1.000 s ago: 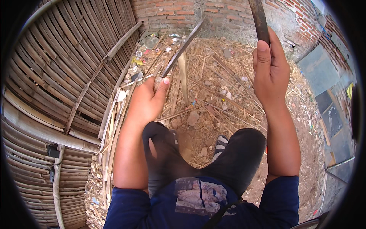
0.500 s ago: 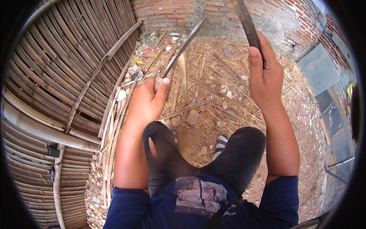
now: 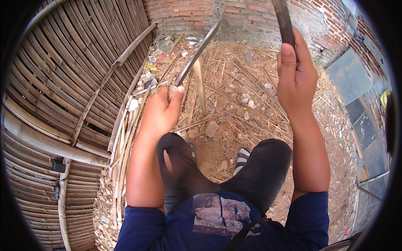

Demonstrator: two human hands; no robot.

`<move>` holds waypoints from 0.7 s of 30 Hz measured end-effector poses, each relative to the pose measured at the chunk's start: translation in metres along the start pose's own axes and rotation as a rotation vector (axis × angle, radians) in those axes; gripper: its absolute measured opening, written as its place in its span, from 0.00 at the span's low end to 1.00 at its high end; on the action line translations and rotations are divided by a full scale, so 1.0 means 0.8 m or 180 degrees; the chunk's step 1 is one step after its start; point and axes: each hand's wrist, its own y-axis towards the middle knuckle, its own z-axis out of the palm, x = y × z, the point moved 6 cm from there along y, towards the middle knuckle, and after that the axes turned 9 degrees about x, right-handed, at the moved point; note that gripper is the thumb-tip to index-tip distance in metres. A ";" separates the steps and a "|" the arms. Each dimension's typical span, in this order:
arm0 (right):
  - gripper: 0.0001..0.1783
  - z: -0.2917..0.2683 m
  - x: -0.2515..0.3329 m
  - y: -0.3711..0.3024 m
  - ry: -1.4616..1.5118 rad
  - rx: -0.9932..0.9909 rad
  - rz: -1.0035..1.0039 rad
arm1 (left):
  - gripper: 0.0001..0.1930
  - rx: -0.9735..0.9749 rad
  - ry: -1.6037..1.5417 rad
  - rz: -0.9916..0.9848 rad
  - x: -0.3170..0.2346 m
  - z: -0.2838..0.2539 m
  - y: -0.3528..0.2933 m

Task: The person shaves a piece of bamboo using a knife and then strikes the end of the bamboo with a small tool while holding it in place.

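My left hand (image 3: 162,109) is closed round the handle of a machete (image 3: 197,52). Its long dark blade slants up and away to the right, and its tip curves. Behind the blade, a pale upright piece of split bamboo or wood (image 3: 200,85) stands over the littered ground. The blade crosses its top end; whether it has cut in, I cannot tell. My right hand (image 3: 298,81) is raised at the upper right, fingers wrapped round a thick dark brown stick (image 3: 283,21). The stick's upper end runs out of the picture.
A bamboo slat wall (image 3: 63,79) stands at the left, with long split strips (image 3: 121,167) along its foot. Straw, sticks and stones (image 3: 243,96) litter the ground between me and a brick wall (image 3: 188,14). Grey sheets (image 3: 351,77) lean at the right. My knees are bent below my hands.
My right hand has risen with the stick and shifted a little to the right. The machete has tilted slightly, its tip moving left, while my left hand stays almost in place.
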 end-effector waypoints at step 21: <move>0.23 0.063 -0.020 -0.029 -0.0464 0.1564 0.0783 | 0.25 0.0138 -0.0878 0.0008 0.025 0.019 0.015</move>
